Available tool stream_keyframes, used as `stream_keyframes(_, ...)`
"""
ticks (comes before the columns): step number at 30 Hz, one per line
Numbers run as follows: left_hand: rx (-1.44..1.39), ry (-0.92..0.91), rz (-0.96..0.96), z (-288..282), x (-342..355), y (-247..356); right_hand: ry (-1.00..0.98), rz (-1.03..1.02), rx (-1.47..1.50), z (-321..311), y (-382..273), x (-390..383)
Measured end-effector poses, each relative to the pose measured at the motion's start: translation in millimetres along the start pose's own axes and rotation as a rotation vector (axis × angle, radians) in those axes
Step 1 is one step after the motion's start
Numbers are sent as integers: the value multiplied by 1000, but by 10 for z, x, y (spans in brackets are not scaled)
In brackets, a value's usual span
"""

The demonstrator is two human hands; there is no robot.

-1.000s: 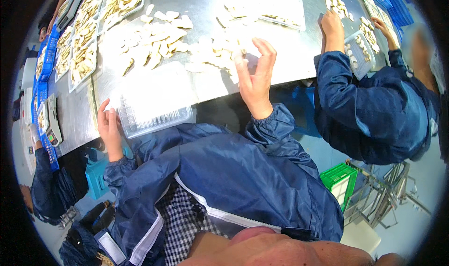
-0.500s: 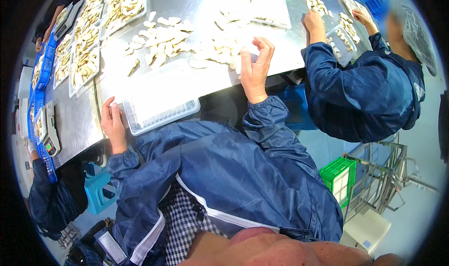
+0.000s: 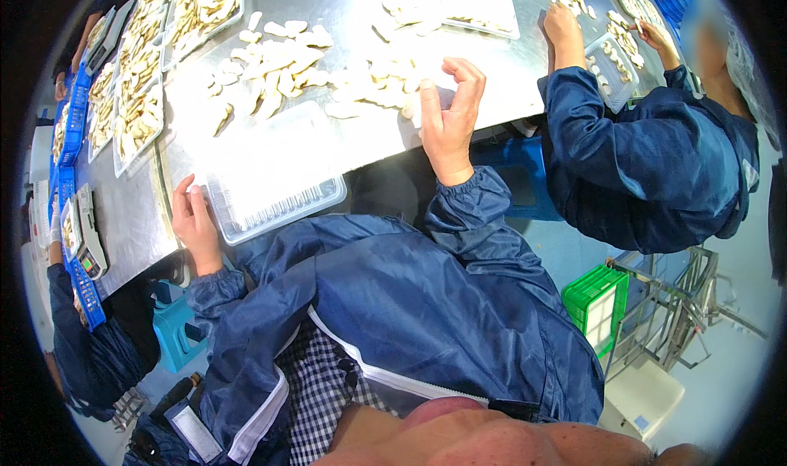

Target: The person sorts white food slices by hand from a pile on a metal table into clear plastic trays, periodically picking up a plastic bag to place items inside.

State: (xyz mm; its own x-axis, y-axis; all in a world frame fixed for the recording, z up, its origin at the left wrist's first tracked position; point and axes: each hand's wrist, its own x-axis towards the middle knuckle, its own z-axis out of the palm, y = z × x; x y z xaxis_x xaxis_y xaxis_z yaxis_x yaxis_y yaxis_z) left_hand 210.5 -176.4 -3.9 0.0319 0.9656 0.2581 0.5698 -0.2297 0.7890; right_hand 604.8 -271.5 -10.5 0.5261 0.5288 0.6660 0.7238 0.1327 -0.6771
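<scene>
A clear plastic tray [image 3: 283,212] lies at the table's near edge in front of me, its upper part washed out by glare. My left hand [image 3: 195,224] is beside its left rim, fingers slightly curled and apart, holding nothing I can see. My right hand [image 3: 451,126] is raised at the table edge, thumb and fingers apart, with no piece visible between them. Just left of its thumb is a heap of pale, elongated cream slices [image 3: 373,85]. Another loose heap of such slices [image 3: 283,64] lies farther left, beyond the tray.
Filled trays of slices [image 3: 139,122] stand at the left, near a scale [image 3: 88,236] and blue crates [image 3: 74,130]. Another tray [image 3: 479,3] stands at the back. A co-worker [image 3: 648,154] handles pieces at the right, by a tray [image 3: 611,72]. A green crate [image 3: 594,306] is behind.
The view has shifted slightly. My hands keep nearly the same pose. The co-worker at the right has moved their hands a little over the pieces.
</scene>
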Motion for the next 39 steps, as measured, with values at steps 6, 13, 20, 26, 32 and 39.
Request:
stream_keyframes(6,17,16,51,6,18,-12,-5,-3,13,15,-21,42)
stream_keyframes(13,-208,-49,-44,-16,-10,54,-178,61,154,29,-353,399)
stream_keyframes(20,-268,-79,-32,89,-2,-6,-730,-44,31,956,-644,800)
stream_keyframes(26,-239,-145,-7,69,-12,122,-729,-140,-556,1424,-436,757)
stream_keyframes(32,-172,-166,-39,69,167,85,-725,-114,-526,1345,-502,821)
stream_keyframes(39,-92,-154,80,13,152,89,-784,-122,-246,1092,-1297,667)
